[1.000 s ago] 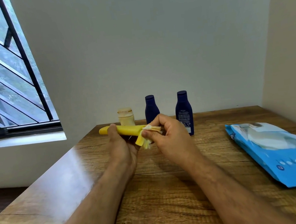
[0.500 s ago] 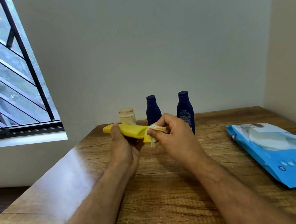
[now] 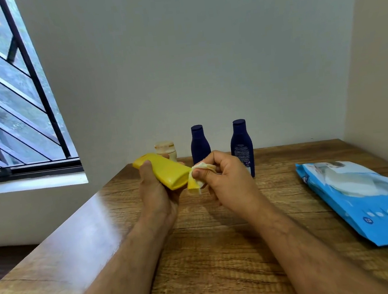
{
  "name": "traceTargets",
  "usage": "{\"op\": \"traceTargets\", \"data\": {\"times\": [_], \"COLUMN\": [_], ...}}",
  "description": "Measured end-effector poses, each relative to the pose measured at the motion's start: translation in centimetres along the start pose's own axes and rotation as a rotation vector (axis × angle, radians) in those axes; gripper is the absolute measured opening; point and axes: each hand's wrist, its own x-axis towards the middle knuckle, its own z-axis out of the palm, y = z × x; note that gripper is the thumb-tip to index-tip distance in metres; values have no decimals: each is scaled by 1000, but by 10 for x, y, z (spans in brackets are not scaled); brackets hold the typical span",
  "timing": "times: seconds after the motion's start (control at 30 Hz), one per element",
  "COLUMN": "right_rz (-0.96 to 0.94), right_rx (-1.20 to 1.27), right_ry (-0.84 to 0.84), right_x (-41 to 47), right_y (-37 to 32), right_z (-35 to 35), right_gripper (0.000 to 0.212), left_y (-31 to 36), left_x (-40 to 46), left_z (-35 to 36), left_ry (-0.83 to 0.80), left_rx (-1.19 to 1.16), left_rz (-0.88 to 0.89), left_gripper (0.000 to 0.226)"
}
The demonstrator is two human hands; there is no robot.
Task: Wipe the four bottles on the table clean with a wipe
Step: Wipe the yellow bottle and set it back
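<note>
From the head view, the left hand (image 3: 156,194) grips a yellow bottle (image 3: 164,171) above the wooden counter (image 3: 199,254), thumb laid along its near side and fingers curled underneath. The bottle is tilted, its far end raised toward the window (image 3: 10,94) and its near end pointing down toward the right hand (image 3: 225,181). That hand pinches a crumpled wipe (image 3: 197,178) between thumb and bent fingers, and the wipe touches the bottle's near end. The two hands sit close together, just in front of the bottles at the back.

Along the wall stand three more bottles: a short cream jar (image 3: 165,149) partly hidden behind the yellow bottle, a dark blue bottle (image 3: 199,144) just right of it, and a second dark blue bottle (image 3: 241,142) farther right, its lower part behind the right hand. All three are upright.

A blue wipe pack (image 3: 366,203) lies flat on the counter to the right, well apart from the hands.
</note>
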Motion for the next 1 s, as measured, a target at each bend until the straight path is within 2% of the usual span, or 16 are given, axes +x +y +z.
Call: {"op": "traceTargets", "data": {"times": [0.13, 0.3, 0.47, 0.6, 0.67, 0.77, 0.87, 1.0], "right_rz": [77, 86, -21, -71, -79, -49, -84, -127], "right_rx": [195, 172, -58, -125, -135, -116, -292, -392], "right_ry": [-130, -117, 51, 276, 319, 170, -38, -202], "right_x": [1, 1, 0, 1, 2, 1, -3, -7], "right_y": [0, 1, 4, 3, 2, 3, 5, 3], "right_z": [-3, -4, -1, -4, -6, -3, 1, 0], "right_gripper": [10, 12, 14, 18, 18, 18, 18, 18], "left_y": [4, 4, 1, -4, -6, -7, -6, -5], "left_x": [-3, -10, -15, -19, -21, -21, -18, -13], "left_z": [-6, -1, 4, 5, 6, 5, 4, 3], "left_ry": [-40, -176, -290, -281, -299, -291, -253, -219], "left_rx": [19, 95, 247, 327, 317, 315, 285, 275], "left_rz": [-126, -164, -261, -301, -313, -323, -344, -325], "left_gripper": [49, 48, 64, 49, 48, 56, 65, 74]}}
